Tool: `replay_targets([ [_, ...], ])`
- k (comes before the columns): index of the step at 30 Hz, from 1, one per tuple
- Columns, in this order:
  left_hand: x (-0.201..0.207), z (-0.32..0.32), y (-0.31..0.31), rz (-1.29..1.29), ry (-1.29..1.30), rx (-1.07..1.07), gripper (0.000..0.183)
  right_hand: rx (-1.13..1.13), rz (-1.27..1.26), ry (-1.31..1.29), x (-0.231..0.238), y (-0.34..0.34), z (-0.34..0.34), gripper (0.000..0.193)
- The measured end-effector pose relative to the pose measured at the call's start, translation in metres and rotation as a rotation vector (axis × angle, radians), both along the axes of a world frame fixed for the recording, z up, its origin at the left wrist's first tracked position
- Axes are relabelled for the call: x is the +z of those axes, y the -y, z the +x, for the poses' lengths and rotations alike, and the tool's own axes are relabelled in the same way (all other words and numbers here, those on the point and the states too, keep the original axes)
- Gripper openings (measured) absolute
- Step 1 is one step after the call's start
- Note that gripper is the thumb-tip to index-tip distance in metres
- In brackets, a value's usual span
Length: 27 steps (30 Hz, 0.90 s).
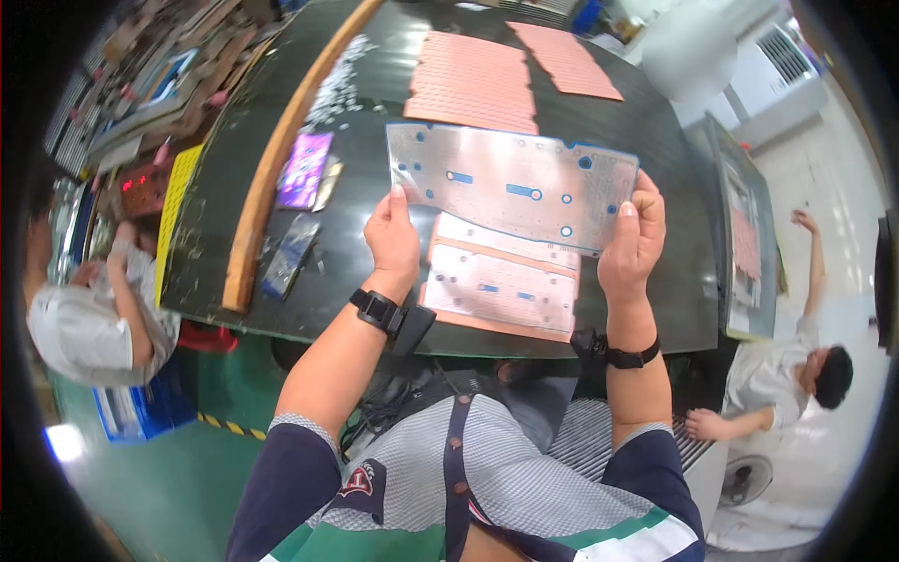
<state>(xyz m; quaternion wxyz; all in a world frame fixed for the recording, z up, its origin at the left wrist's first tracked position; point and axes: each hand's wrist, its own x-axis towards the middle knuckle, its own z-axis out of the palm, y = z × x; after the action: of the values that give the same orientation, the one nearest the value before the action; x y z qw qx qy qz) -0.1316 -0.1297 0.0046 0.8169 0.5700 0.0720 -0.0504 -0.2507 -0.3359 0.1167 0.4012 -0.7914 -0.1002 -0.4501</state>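
Note:
Between my hands, above the dark table, I hold up a clear plastic sheet [487, 169] with blue edging and several blue-ringed holes. My left hand [393, 234] pinches its lower left corner between thumb and fingers. At the right edge my right hand [635, 234] grips it, thumb in front. Beneath the sheet, near the table's front edge, lies a pink board [548, 330]. On that board rest white-and-pink printed panels [464, 281] with small blue marks; the raised sheet partly hides the farther one.
Pink ridged boards [473, 80] [565, 61] lie farther back on the table. A long wooden bar [267, 178] runs along the left, beside small white pieces [339, 89], a purple packet [305, 169] and a clear plastic packet [291, 256]. Co-workers [89, 323] [787, 384] are on both sides.

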Motion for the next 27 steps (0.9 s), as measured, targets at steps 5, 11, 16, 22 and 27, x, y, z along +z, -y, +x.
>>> replay_targets([
  [5, -0.019, -0.008, 0.048, 0.378, 0.368, -0.072, 0.03, -0.23, 0.228, -0.057, -0.031, 0.05, -0.045, 0.007],
  [11, -0.035, -0.033, 0.041, 0.835, 0.724, -0.149, 0.022, -0.466, 0.317, -0.274, -0.114, 0.086, -0.069, 0.006],
  [16, -0.045, -0.003, 0.045, 1.031, 0.629, -0.161, 0.022, -0.479, 0.361, -0.326, -0.152, 0.101, -0.029, 0.007],
  [22, -0.069, 0.063, 0.079, 1.153, 0.561, -0.016, 0.027, -0.515, 0.378, -0.354, -0.174, 0.13, 0.042, 0.01],
  [27, -0.067, 0.076, 0.089, 1.356, 0.537, -0.117, 0.031, -0.6, 0.327, -0.448, -0.187, 0.136, 0.058, 0.011],
])
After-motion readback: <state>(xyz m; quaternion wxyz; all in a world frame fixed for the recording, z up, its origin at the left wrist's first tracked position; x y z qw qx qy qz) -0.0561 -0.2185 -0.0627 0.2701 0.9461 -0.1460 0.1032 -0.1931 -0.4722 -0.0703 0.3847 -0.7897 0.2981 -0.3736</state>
